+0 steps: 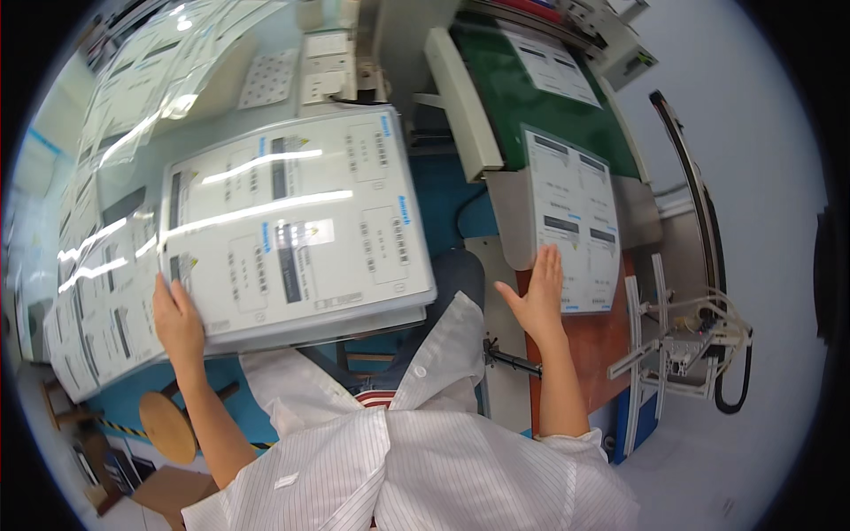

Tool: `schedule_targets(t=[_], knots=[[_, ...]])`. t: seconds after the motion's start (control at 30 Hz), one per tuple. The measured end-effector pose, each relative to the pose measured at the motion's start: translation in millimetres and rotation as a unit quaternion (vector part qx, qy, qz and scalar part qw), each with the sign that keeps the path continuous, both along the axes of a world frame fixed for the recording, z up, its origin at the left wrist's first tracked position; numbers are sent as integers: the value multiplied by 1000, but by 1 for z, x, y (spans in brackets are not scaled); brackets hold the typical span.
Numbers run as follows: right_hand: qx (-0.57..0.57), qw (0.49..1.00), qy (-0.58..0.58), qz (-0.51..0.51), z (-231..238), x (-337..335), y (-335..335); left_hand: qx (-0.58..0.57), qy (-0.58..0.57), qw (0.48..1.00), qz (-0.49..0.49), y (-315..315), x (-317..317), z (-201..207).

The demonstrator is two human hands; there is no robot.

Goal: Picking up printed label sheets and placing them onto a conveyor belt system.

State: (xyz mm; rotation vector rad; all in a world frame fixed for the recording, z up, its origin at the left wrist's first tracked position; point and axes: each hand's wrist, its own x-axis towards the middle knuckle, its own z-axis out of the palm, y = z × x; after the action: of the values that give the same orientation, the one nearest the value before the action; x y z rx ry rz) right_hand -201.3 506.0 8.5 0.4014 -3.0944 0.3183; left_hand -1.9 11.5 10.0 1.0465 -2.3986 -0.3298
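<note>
A thick stack of white printed plastic sheets (332,239) lies in front of me on the left, glossy with light streaks. My left hand (180,319) rests at its near left edge, thumb and forefinger apart and stretched out; the other fingers are mostly hidden. On the right, a printed sheet (584,212) of the same sort lies partly over the green conveyor belt's near end and a brown surface. My right hand (537,296) is open at this sheet's left edge, fingers stretched over it and thumb spread away.
Another printed sheet (553,66) lies farther up the green conveyor belt (482,53). More sheets (97,301) cover the glassy table at left. A metal frame with tubing (686,345) stands at right. A round wooden stool (168,427) is below left.
</note>
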Motion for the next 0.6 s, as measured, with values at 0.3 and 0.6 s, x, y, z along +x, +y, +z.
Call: schedule_targets(t=[0.3, 0.6], knots=[[-142, 989, 50, -1, 19, 10, -21, -116, 59, 991, -19, 20, -1, 40], [-166, 883, 112, 425, 77, 83, -132, 572, 364, 724, -128, 19, 18, 66]])
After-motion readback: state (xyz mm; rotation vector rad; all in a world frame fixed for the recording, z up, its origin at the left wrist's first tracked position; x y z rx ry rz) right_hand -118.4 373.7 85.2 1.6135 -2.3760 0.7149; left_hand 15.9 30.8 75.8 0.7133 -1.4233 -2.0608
